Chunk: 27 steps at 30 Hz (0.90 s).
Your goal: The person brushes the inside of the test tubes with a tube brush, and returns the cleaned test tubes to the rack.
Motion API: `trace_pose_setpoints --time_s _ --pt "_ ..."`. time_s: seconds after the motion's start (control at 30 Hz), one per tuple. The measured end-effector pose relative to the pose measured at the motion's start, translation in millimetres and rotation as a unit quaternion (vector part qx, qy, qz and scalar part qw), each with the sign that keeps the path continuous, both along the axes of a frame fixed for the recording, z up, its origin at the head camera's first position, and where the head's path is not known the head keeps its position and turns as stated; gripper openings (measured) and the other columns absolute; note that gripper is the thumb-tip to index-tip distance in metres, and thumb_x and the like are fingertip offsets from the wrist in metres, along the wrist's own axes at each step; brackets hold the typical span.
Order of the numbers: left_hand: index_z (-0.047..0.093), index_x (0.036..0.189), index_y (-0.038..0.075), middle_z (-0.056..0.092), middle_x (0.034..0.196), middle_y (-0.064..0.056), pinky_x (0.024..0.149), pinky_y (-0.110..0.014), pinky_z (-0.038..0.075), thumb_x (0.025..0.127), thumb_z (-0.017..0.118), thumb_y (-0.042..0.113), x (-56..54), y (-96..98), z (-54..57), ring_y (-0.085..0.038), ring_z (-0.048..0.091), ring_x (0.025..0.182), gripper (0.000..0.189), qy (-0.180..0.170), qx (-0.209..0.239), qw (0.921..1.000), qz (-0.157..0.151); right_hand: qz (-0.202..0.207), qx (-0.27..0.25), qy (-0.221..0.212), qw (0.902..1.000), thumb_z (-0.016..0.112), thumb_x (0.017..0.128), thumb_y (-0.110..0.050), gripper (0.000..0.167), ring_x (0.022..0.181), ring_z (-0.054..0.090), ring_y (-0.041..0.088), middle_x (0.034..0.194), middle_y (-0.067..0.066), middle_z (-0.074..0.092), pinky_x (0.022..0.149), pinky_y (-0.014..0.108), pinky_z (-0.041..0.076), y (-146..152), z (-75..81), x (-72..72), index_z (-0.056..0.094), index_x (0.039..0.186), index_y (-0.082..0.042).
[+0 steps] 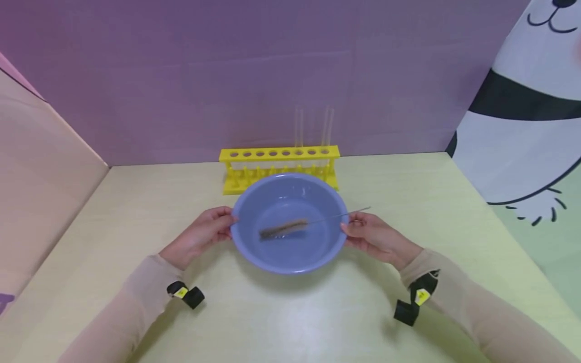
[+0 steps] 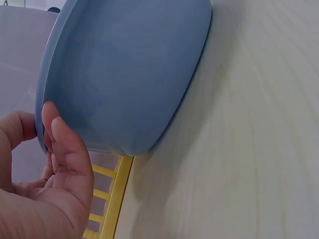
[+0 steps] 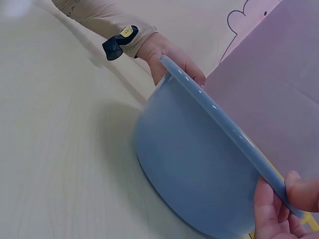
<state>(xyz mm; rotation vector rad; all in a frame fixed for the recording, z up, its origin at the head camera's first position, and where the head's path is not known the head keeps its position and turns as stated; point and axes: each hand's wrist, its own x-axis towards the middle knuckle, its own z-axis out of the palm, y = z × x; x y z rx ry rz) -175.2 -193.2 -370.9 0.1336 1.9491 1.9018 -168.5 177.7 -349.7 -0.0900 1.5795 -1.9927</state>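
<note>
Both hands grip a round blue plastic basin (image 1: pixel 290 259) by its rim, one at either side. My left hand (image 1: pixel 204 233) pinches the left edge, thumb above and fingers beneath. On the opposite edge my right hand (image 1: pixel 374 238) does the same, as the right wrist view confirms with thumb and fingers (image 3: pixel 266 206) around the rim. Inside the basin lies a test tube brush (image 1: pixel 283 229) with brownish bristles; its thin wire handle passes over the right rim above my right hand. Whether the basin's base touches the table cannot be told.
Right behind the basin stands a yellow test tube rack (image 1: pixel 279 153), its lower front partly hidden. Two clear test tubes (image 1: pixel 327 126) stand upright in its right half. A purple backdrop (image 1: pixel 227 91) rises at the back of the pale wood table (image 1: pixel 281 322).
</note>
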Motion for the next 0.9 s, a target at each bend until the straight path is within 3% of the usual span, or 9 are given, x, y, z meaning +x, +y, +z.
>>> trace_pose_setpoints --time_s 0.9 --pt "0.053 0.101 0.001 0.060 0.077 0.004 0.066 -0.022 0.052 0.096 0.050 0.008 8.0 -27.5 2.1 -0.007 0.057 0.066 0.009 0.019 0.005 0.9998 0.011 0.019 0.011 0.001 0.9998 0.047 0.094 0.004 0.005 0.078 0.062 0.011 0.088 0.004 0.057 0.076 0.021 0.053 -29 -0.4 0.6 0.045 0.099 0.003"
